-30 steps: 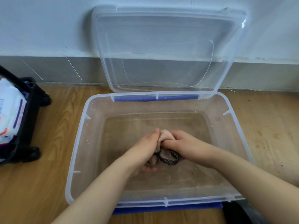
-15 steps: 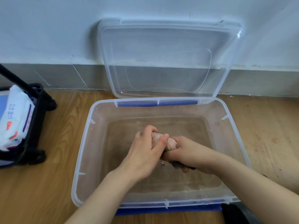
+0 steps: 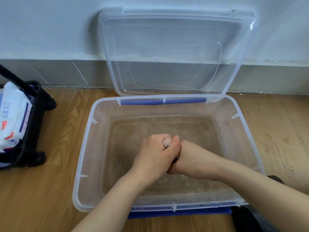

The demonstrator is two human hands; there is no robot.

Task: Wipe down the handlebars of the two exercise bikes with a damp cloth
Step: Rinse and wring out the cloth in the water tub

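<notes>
Cloth: pinkish wad, inside the clear tub, squeezed between both hands.
Left hand: grip curled round the cloth's top.
Right hand: grip clenched on its lower part, touching the left hand.
Tub: on wooden floor, lid leaning against wall.

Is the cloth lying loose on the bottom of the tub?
No, the left hand and the right hand both grip the bunched cloth between them inside the tub.

One head-worn camera — facing forward and down, close over the tub, edges seemingly bowed.
</notes>
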